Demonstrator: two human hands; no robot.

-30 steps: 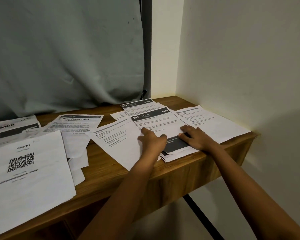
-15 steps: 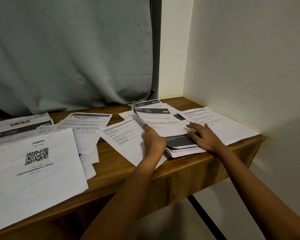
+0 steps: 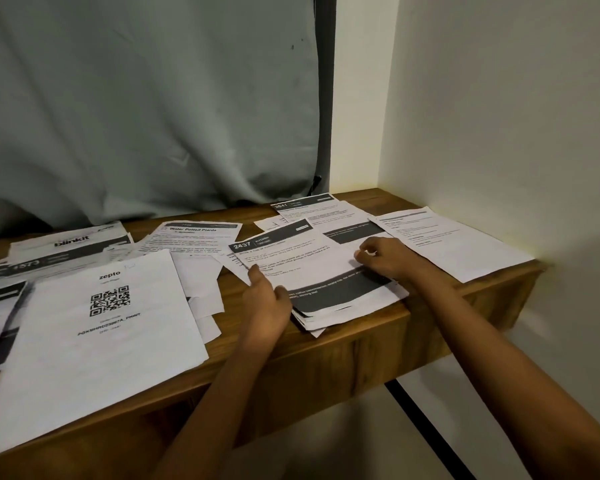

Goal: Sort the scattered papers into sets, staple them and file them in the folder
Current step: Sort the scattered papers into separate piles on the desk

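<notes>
Left hand (image 3: 267,301) curls round the left edge of the white printed sheet headed 2437 with a dark band (image 3: 312,268); right hand (image 3: 383,259), flat a moment ago, now pinches its right edge. Sheet has skewed off the stack of white papers (image 3: 326,318) on the brown wooden desk (image 3: 378,337); sorting under way, stapling not begun

We see the stack of sheets (image 3: 329,271), a little fanned, lying flat between the left hand (image 3: 265,301) and the right hand (image 3: 385,259), its top page marked "2437". The zepto sheet (image 3: 101,341) lies left of the left hand, and a text sheet (image 3: 454,244) lies just right of the right hand.
</notes>
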